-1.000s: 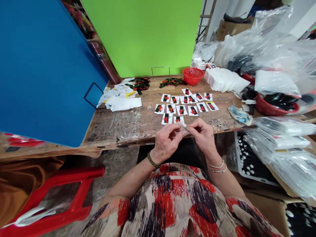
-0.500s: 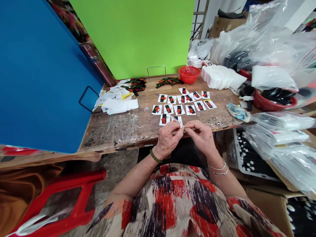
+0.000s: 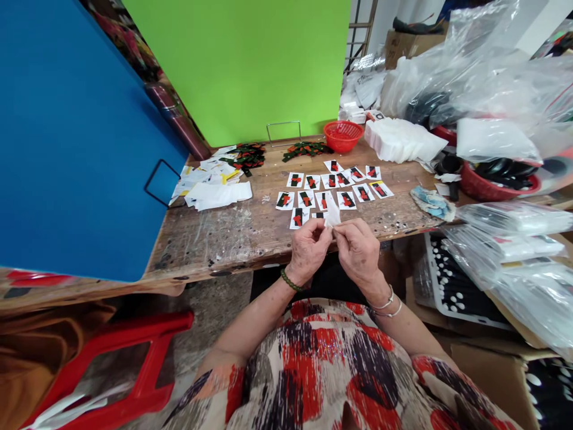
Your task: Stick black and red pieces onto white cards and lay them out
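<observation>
My left hand (image 3: 310,249) and my right hand (image 3: 359,248) meet at the table's front edge, fingertips closed in a pinch. Between them they hold the lower end of a thin whitish piece (image 3: 332,211); whether it is a small bag or a paper slip I cannot tell. It stands up from the fingertips and partly covers the cards behind. Just beyond the hands lie several white cards (image 3: 346,200) in rough rows, each with a dark strip and a red piece on it. One card (image 3: 319,215) is mostly hidden by the left fingers and the whitish piece.
Dark-green and red strips lie in two piles (image 3: 248,155) (image 3: 307,150) at the back. White papers (image 3: 219,194) are heaped left. A red basket (image 3: 342,136), white foam-like sheets (image 3: 398,140) and a blue-white cloth (image 3: 432,203) are on the right. A blue panel (image 3: 80,149) stands left.
The whitish piece has turned from slanting left, edge-on, to standing more upright with its broad face showing. My right hand has turned slightly inward; both hands still pinch it.
</observation>
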`<state>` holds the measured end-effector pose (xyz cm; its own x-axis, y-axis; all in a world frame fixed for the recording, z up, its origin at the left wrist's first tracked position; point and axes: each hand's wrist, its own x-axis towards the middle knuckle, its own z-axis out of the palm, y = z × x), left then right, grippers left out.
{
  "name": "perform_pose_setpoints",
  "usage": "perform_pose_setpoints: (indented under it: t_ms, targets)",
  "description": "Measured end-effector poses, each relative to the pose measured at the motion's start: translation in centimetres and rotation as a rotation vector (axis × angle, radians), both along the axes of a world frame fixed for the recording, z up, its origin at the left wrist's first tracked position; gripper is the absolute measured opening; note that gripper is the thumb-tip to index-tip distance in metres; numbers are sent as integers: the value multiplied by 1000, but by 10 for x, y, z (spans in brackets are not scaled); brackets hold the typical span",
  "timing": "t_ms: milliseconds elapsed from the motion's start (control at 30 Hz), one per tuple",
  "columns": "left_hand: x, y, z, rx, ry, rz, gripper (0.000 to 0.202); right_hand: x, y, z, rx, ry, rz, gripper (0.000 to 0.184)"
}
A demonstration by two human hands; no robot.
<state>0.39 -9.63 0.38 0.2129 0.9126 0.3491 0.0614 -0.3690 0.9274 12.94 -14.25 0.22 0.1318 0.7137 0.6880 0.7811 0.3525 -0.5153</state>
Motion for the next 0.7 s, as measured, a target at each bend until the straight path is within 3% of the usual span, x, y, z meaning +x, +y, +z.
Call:
perform_pose_setpoints:
  t_ms: [200,333,433,567,700]
  targets:
    - [9,9,-7,271,223,256,26,-9,12,-21,84,-116,-185,24]
    - [16,10,-13,286,233,298,30,-9,18,-31,113,-164,-250,27]
    - [18,12,-14,157,146,234,24,-7,21,-30,160,-160,-262,26]
    - [18,17,-10,-46,-15,28,18,-3,22,-21,146,-125,-218,23]
    - [18,22,-2,19,79,71,18,-3,24,-16,131,-80,-182,23]
